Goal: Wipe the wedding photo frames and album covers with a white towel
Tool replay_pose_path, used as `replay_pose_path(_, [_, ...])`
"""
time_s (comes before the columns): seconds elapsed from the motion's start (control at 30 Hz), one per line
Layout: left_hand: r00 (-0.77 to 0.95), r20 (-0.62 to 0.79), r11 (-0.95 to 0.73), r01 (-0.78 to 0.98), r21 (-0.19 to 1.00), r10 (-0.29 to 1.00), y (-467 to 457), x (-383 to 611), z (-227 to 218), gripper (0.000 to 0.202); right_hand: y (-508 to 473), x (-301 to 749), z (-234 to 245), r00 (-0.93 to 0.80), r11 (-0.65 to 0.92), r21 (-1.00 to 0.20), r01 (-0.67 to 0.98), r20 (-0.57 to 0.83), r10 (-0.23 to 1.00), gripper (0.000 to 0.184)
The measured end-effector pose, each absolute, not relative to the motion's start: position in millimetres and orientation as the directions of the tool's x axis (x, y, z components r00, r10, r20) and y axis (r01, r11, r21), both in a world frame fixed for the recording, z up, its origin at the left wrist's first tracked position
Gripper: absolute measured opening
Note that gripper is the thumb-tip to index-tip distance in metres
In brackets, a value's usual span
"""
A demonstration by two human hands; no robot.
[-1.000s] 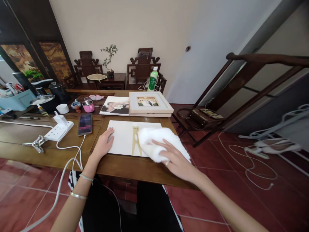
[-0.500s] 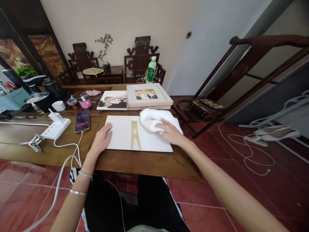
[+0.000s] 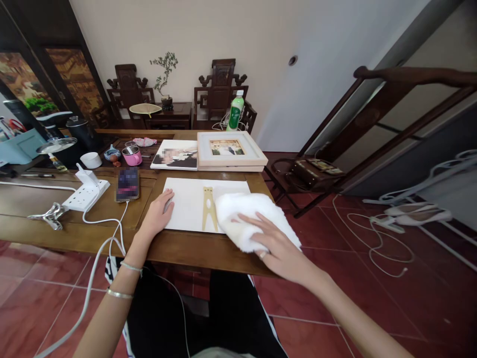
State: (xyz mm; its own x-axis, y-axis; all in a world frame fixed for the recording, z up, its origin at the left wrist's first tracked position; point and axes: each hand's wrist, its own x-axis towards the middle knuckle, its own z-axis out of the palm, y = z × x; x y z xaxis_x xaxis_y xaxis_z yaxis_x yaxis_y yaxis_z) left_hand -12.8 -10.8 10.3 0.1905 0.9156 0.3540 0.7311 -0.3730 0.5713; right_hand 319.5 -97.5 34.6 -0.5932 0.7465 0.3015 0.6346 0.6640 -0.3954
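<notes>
A white flat panel (image 3: 186, 201) lies at the table's near edge, with a tan A-shaped piece (image 3: 208, 209), like a frame stand, flat on its middle. My left hand (image 3: 159, 214) rests on the panel's left edge, fingers stretched out and holding nothing. Bunched under my right hand (image 3: 274, 243) is a fluffy white cloth (image 3: 238, 214), gripped by the fingers. The cloth covers the panel's right part and its near right corner, and hangs past the table's edge.
Behind the panel lie a framed photo (image 3: 231, 149) and a photo board (image 3: 175, 154). To the left are a phone (image 3: 127, 184), a power strip (image 3: 85, 194) with cables, and a pink cup (image 3: 132, 156). A green bottle (image 3: 235, 112) stands at the back. A wooden chair (image 3: 335, 124) is at right.
My right hand has drawn the white cloth toward me, from the panel's far right side to its near right corner. My left hand has stayed in place.
</notes>
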Motion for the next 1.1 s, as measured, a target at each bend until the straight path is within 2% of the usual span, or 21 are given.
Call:
replay_pose_path(0.17, [0.187, 0.360, -0.374, 0.732, 0.569, 0.914, -10.3, -13.6, 8.3, 0.041, -106.3, 319.9, 46.4, -0.629, 0.628, -0.453, 0.633, 0.172, 0.758, 0.030])
replay_pose_path(0.33, [0.189, 0.361, -0.375, 0.736, 0.564, 0.913, -9.1, -14.3, 8.3, 0.041, -44.4, 322.8, 28.9, -0.517, 0.552, -0.465, 0.692, 0.214, 0.829, 0.031])
replay_pose_path(0.5, [0.189, 0.355, -0.371, 0.738, 0.564, 0.916, -9.0, -14.8, 9.9, 0.042, 25.5, 319.2, 21.3, -0.331, 0.389, -0.511, 0.766, 0.205, 0.921, 0.030])
replay_pose_path(0.63, [0.190, 0.351, -0.369, 0.740, 0.563, 0.917, -9.8, -14.4, 11.2, 0.042, 44.4, 316.5, 23.3, -0.282, 0.350, -0.522, 0.778, 0.208, 0.937, 0.031])
replay_pose_path(0.7, [0.187, 0.355, -0.369, 0.740, 0.563, 0.916, -10.2, -14.0, 11.5, 0.041, 37.1, 316.1, 23.1, -0.309, 0.381, -0.505, 0.774, 0.225, 0.924, 0.031])
replay_pose_path(0.83, [0.193, 0.350, -0.370, 0.744, 0.557, 0.916, -10.5, -13.2, 11.5, 0.040, -5.7, 318.6, 19.6, -0.446, 0.543, -0.445, 0.712, 0.311, 0.839, 0.027])
replay_pose_path(0.93, [0.198, 0.349, -0.373, 0.741, 0.558, 0.916, -10.6, -12.8, 11.1, 0.040, -51.9, 321.3, 21.0, -0.510, 0.620, -0.452, 0.642, 0.353, 0.785, 0.021])
replay_pose_path(1.1, [0.197, 0.359, -0.379, 0.738, 0.559, 0.913, -10.9, -12.2, 10.7, 0.040, -110.2, 322.0, 39.8, -0.616, 0.659, -0.499, 0.563, 0.278, 0.737, 0.023])
